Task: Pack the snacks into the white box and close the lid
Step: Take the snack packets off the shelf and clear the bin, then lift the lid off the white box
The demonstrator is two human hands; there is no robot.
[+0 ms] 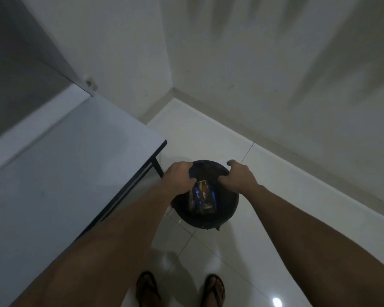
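A dark round bag or bin (227, 209) stands on the floor beside the table's right corner. Inside it lie snack packets (203, 197) in blue and gold wrapping. My left hand (179, 176) grips the dark rim on the left side, fingers curled over the edge. My right hand (238, 177) grips the rim on the right side the same way. Both hands hold the opening apart. No white box shows in the head view.
A white table (60, 173) with a black edge and a black leg fills the left. The floor is glossy white tile (208, 134), meeting pale walls in a corner behind the bag. My feet in dark sandals (148, 289) stand at the bottom.
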